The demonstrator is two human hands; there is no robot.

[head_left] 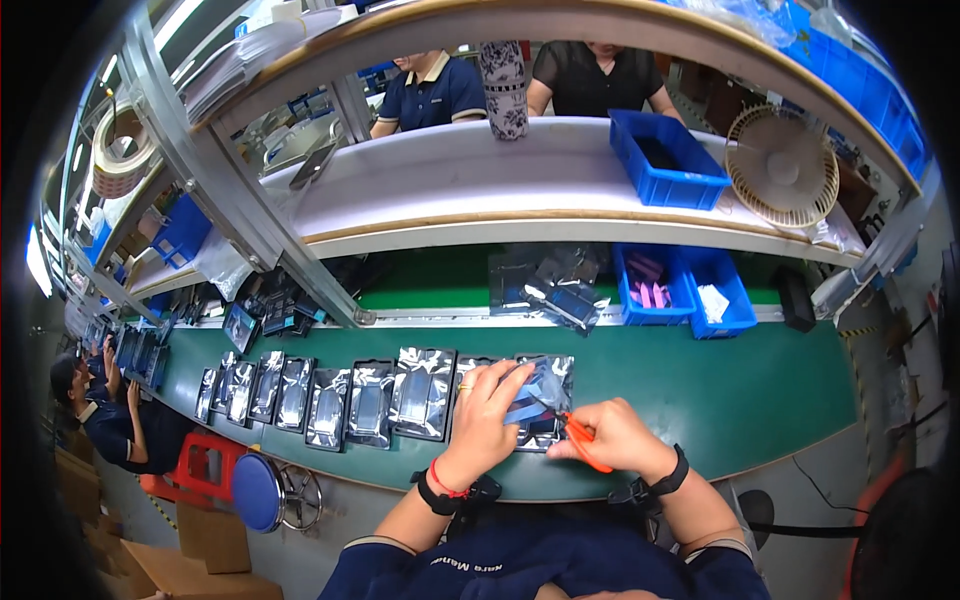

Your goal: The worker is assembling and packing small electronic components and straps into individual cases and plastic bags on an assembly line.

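Note:
My left hand (487, 410) presses down on a clear plastic bag (540, 395) holding a dark flat device, at the near edge of the green belt (720, 390). My right hand (618, 437) grips an orange-handled tool (585, 442) whose tip touches the bag. To the left lies a row of several similar shiny bagged devices (330, 395).
Two blue bins (680, 290) with pink and white parts sit at the back of the belt, beside a pile of bags (545, 280). A shelf above carries a blue crate (665, 160) and a fan (785, 165). Two people stand behind it; another sits at far left. A blue stool (258, 490) is lower left.

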